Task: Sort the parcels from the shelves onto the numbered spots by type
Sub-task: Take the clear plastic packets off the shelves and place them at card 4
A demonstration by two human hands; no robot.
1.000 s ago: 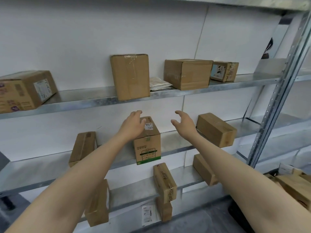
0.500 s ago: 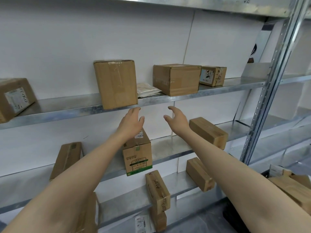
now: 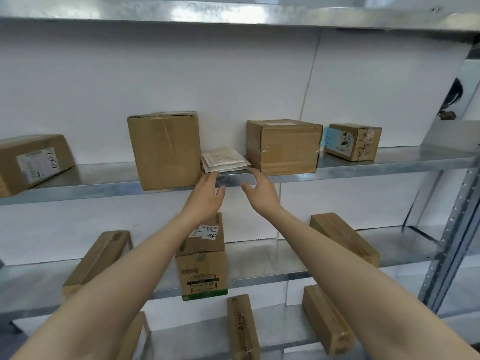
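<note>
Cardboard parcel (image 3: 204,275) partly behind left forearm (image 3: 135,268)

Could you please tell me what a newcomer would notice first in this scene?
The left hand and right hand reach up side by side, open and empty, at the front edge of a metal shelf. Just above them a flat white packet lies between a tall cardboard box and a squat cardboard box.

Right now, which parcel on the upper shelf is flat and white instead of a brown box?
The flat white packet, lying between the tall box and the wide box. The others there are brown cartons.
</note>
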